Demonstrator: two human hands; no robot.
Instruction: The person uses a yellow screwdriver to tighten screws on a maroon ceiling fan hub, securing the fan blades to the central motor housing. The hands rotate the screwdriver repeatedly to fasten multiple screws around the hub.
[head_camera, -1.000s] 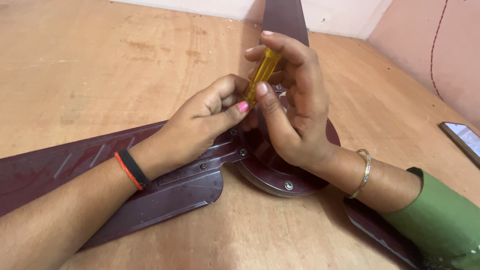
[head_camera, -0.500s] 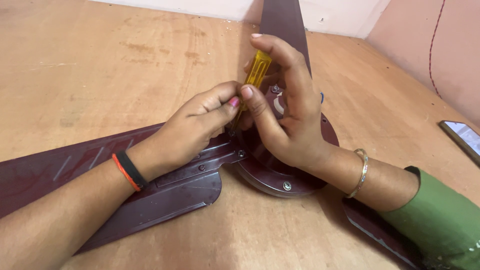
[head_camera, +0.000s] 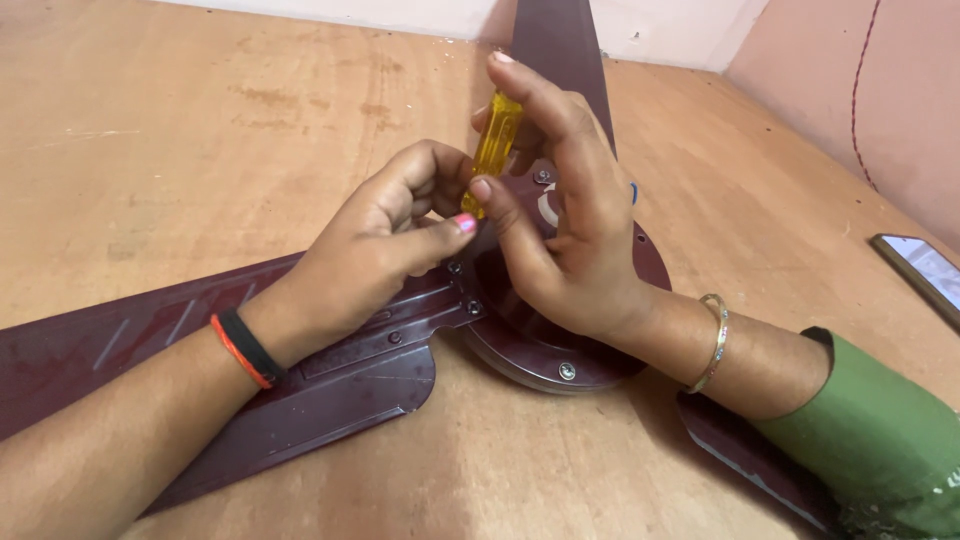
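A dark maroon ceiling fan lies flat on a brown wooden surface, its round hub (head_camera: 545, 350) in the middle and blades reaching left (head_camera: 120, 345), far (head_camera: 555, 40) and near right. My right hand (head_camera: 570, 220) grips the yellow handle of a screwdriver (head_camera: 495, 135), held nearly upright over the blade bracket by the hub. My left hand (head_camera: 375, 245) pinches the lower end of the screwdriver with thumb and fingers, resting on the left blade's bracket. The tip is hidden by my fingers.
A phone (head_camera: 925, 270) lies near the right edge of the wooden surface. A pink wall (head_camera: 860, 90) rises along the far and right sides, with a red cord hanging on it. Screws show on the hub rim and bracket.
Both hands and the screwdriver shifted slightly left and up in view. The handle has turned a little between my right fingers, and my left fingers re-gripped its lower end.
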